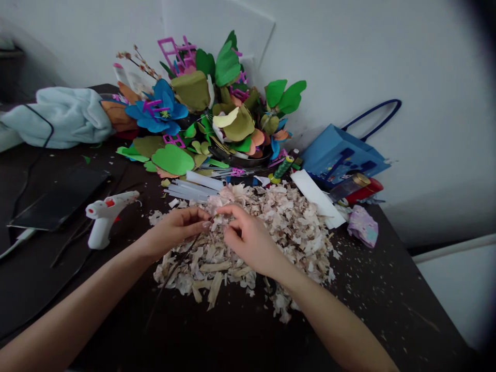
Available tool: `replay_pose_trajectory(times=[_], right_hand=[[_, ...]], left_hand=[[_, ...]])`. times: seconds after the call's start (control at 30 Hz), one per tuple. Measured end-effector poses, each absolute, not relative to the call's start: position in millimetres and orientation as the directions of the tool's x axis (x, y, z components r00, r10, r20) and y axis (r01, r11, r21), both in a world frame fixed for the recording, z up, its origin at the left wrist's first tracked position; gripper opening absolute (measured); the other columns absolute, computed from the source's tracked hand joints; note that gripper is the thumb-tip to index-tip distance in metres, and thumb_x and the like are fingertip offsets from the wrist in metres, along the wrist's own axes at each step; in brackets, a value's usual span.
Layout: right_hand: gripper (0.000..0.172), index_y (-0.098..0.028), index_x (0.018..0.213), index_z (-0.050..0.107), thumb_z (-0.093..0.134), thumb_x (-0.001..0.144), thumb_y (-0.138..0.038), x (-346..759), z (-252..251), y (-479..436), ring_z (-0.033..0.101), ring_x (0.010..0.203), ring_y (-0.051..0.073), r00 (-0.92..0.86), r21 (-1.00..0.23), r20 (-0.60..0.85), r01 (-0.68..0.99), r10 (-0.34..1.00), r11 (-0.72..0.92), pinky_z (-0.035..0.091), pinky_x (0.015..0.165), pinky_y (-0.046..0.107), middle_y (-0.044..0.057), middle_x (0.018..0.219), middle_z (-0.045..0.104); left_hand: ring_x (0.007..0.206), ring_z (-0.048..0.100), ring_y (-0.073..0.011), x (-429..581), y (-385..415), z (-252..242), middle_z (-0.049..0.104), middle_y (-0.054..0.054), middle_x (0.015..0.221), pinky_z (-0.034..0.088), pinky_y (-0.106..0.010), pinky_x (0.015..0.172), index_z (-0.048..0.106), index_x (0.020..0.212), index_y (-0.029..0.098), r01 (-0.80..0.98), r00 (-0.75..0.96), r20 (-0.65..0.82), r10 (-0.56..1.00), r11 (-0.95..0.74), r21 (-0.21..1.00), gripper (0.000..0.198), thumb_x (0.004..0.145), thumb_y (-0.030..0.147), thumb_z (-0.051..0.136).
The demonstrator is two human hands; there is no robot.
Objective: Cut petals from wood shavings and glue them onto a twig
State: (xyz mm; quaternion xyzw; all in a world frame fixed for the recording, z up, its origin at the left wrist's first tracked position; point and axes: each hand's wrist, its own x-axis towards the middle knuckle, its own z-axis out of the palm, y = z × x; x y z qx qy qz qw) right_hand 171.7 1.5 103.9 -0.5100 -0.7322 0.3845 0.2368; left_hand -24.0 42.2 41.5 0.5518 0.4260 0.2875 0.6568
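Observation:
My left hand (186, 225) is closed in a pinch on a thin dark twig (177, 266), whose length slants down toward the near side of the table. Close against it on the right, my right hand (248, 235) has its fingers curled, the index finger reaching to the twig's upper end. Whatever lies between the right fingertips is too small to make out. Beneath both hands spreads a wide heap of pale, dried-looking scraps (287, 222). Several translucent glue sticks (191, 190) lie just behind the heap.
A white glue gun (106, 217) and a dark tablet-like device (64, 199) with a cable are at left, beside a pale blue cloth (73, 116). Coloured felt-like flowers and leaves (232, 124) are piled behind. A blue bag (341, 152) and a white block (318, 199) stand right.

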Motion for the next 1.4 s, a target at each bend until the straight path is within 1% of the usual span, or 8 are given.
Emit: replay_pose_trajectory(times=[0.3,0.5,0.77,1.03,1.13,1.23,1.27,1.4], right_hand=[[0.038,-0.018,0.126,0.051,0.046,0.088,-0.015,172.6,103.1,-1.0,0.035,0.043,0.009,-0.361,-0.818,-0.045,0.549,0.931,0.174,0.025,0.044,0.023,-0.010,0.052,0.041],[0.033,-0.024,0.126,0.050,0.045,0.093,-0.021,185.5,99.2,-14.7,0.030,0.045,0.009,-0.243,-0.916,0.093,0.360,0.966,0.179,0.022,0.044,0.023,-0.009,0.056,0.037],[0.030,-0.024,0.123,0.052,0.045,0.095,-0.022,207.8,54.4,-35.6,0.032,0.046,0.010,-0.166,-0.962,-0.004,0.271,0.986,0.042,0.024,0.046,0.024,-0.007,0.059,0.041],[0.025,-0.022,0.117,0.057,0.045,0.095,-0.027,211.7,40.2,-45.3,0.034,0.047,0.011,-0.118,-0.953,0.016,0.300,0.993,0.051,0.026,0.046,0.023,-0.007,0.058,0.039],[0.018,-0.021,0.106,0.061,0.049,0.093,-0.027,207.2,50.6,-35.5,0.039,0.050,0.011,-0.052,-0.889,0.188,0.416,0.981,0.193,0.031,0.048,0.024,-0.005,0.059,0.043],[0.014,-0.021,0.100,0.063,0.053,0.092,-0.023,198.7,64.5,-16.6,0.049,0.060,0.014,-0.027,-0.694,0.494,0.589,0.869,0.413,0.041,0.057,0.028,0.001,0.072,0.055],[0.015,-0.021,0.100,0.064,0.052,0.092,-0.023,195.3,68.1,-9.0,0.051,0.063,0.015,-0.052,-0.621,0.554,0.639,0.831,0.453,0.043,0.059,0.029,0.003,0.077,0.056],[0.021,-0.021,0.100,0.065,0.046,0.094,-0.020,182.3,72.5,20.0,0.053,0.068,0.016,-0.181,-0.378,0.620,0.783,0.763,0.493,0.041,0.058,0.027,0.007,0.086,0.055]], left_hand=[[0.050,0.034,-0.0050,-24.0,42.9,40.1,0.048,0.005,0.065,0.023,-0.018,0.044,0.062,0.089,0.017,0.065,0.490,-0.249,0.835,0.249,0.966,0.033,0.075,0.045,0.072],[0.051,0.037,-0.0056,-28.6,49.5,32.5,0.052,0.004,0.068,0.026,-0.018,0.044,0.063,0.088,0.017,0.046,0.453,-0.258,0.854,0.266,0.963,0.035,0.072,0.045,0.074],[0.050,0.038,-0.0072,-34.9,74.9,24.2,0.052,0.004,0.062,0.027,-0.019,0.044,0.066,0.081,0.017,0.146,0.291,-0.204,0.935,0.167,0.975,0.036,0.063,0.045,0.077],[0.049,0.040,-0.0082,-31.0,92.5,26.4,0.052,0.004,0.057,0.028,-0.021,0.045,0.066,0.081,0.015,0.224,0.190,-0.094,0.977,0.050,0.973,0.030,0.064,0.040,0.074],[0.051,0.044,-0.0089,-26.8,87.8,33.2,0.057,0.003,0.062,0.031,-0.021,0.046,0.067,0.081,0.015,0.263,0.187,-0.044,0.981,-0.007,0.965,0.028,0.067,0.038,0.072],[0.054,0.048,-0.0100,-21.2,78.7,40.1,0.061,0.001,0.066,0.034,-0.021,0.048,0.067,0.081,0.015,0.288,0.206,-0.030,0.978,-0.031,0.957,0.029,0.069,0.041,0.071],[0.055,0.050,-0.0107,-19.4,75.9,41.5,0.063,0.001,0.067,0.036,-0.021,0.048,0.067,0.082,0.016,0.289,0.217,-0.035,0.976,-0.030,0.957,0.030,0.069,0.042,0.072],[0.061,0.055,-0.0134,-14.2,68.9,44.3,0.067,-0.002,0.073,0.040,-0.023,0.053,0.068,0.085,0.015,0.267,0.270,-0.046,0.962,-0.029,0.963,0.035,0.068,0.046,0.072]])
